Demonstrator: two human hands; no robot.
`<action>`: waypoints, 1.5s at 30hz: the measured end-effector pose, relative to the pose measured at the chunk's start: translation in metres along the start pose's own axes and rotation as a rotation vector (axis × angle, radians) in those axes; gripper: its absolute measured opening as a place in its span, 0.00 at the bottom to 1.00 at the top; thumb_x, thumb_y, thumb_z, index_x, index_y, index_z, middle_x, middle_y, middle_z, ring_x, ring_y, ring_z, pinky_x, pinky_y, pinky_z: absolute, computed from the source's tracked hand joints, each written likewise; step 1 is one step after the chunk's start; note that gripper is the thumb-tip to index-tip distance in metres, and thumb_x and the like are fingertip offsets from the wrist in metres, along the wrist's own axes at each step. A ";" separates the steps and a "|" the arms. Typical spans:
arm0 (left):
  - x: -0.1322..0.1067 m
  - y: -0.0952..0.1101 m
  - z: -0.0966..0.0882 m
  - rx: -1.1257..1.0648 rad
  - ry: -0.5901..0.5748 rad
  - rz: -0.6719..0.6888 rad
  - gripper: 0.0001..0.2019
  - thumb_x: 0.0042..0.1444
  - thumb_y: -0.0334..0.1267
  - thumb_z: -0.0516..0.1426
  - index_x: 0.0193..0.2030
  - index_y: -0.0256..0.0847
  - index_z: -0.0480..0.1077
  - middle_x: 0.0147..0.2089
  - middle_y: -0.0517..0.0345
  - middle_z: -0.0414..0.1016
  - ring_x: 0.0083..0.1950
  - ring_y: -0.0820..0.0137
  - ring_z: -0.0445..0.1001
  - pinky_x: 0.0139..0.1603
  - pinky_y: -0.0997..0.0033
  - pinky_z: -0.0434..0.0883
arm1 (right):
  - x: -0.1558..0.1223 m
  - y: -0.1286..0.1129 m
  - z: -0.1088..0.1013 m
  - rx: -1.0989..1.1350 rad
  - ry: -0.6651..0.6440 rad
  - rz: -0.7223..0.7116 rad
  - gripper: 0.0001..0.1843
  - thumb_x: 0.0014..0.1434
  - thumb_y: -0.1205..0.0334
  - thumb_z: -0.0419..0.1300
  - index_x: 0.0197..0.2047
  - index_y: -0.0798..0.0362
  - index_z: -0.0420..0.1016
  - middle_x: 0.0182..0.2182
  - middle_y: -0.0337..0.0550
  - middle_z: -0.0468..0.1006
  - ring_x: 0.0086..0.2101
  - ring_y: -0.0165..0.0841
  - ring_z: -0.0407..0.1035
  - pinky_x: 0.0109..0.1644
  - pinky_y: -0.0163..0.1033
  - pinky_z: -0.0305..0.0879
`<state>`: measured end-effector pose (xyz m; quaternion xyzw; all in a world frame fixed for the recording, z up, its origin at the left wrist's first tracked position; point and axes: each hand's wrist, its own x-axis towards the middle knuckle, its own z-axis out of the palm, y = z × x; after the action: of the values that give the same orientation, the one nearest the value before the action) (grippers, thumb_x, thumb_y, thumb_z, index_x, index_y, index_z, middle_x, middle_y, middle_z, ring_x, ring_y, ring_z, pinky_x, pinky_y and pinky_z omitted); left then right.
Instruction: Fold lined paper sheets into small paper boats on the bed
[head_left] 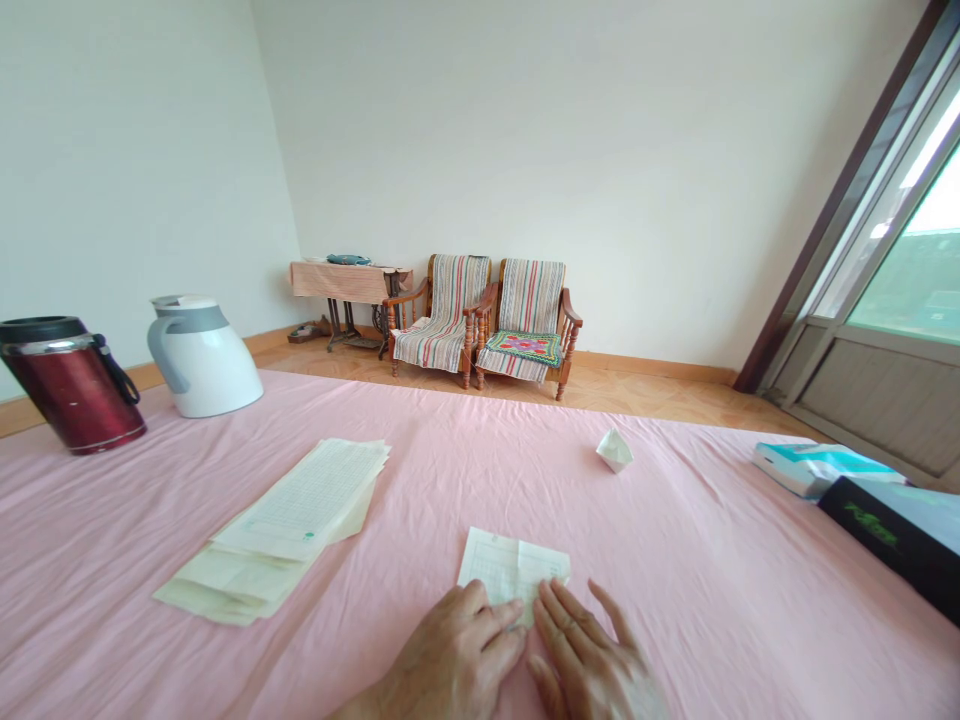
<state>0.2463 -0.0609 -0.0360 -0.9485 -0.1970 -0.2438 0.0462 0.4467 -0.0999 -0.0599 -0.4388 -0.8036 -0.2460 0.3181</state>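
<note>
A folded sheet of gridded paper [510, 563] lies on the pink tablecloth [675, 600] right in front of me. My left hand [457, 660] rests with its fingers flat on the sheet's near edge. My right hand [592, 665] lies beside it, fingers stretched out and pressing on the sheet's near right corner. Both hands are flat on the paper and grip nothing. A small folded white paper boat [614, 450] sits farther back on the cloth to the right.
A stack of gridded paper sheets [289, 525] lies to the left. A white jug [201, 355] and a red thermos [69, 382] stand at the far left. A teal box [814, 467] and a black box [896, 540] sit at the right edge. Two wooden chairs [484, 320] stand by the far wall.
</note>
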 end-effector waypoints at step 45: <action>-0.004 0.000 -0.005 0.012 -0.120 -0.022 0.05 0.58 0.29 0.56 0.41 0.38 0.68 0.54 0.55 0.71 0.41 0.66 0.67 0.43 0.66 0.68 | 0.007 0.006 -0.005 -0.182 -0.125 0.064 0.24 0.63 0.54 0.51 0.56 0.62 0.68 0.51 0.57 0.74 0.49 0.46 0.71 0.49 0.52 0.66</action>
<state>0.2407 -0.0636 -0.0336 -0.9589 -0.2111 -0.1860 0.0373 0.4508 -0.0965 -0.0504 -0.5060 -0.7816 -0.2799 0.2340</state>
